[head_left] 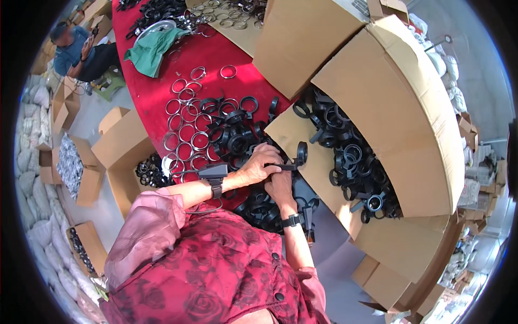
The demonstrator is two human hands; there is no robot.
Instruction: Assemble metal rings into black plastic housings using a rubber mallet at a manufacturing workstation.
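Note:
A black ring-ended plastic part (300, 155) with a straight arm is held in front of me, its ring pointing up and right. My left hand (261, 164) is closed on the arm of the part, thumb side toward the ring. Just below and touching it, my right hand (280, 187) is also closed about the arm; its fingertips are mostly hidden. A heap of similar black ring parts (237, 141) lies beside my left hand on the red-covered table (156, 97). To the left of that heap several thin silver metal rings (185, 149) are spread out.
On the right stands a large open cardboard box (383, 102) with many black ring parts (353, 154) inside. More parts (264, 210) lie below my hands. A green cloth bag (154, 52) rests at the far end. Beyond the table at upper left, a person (81, 51) sits.

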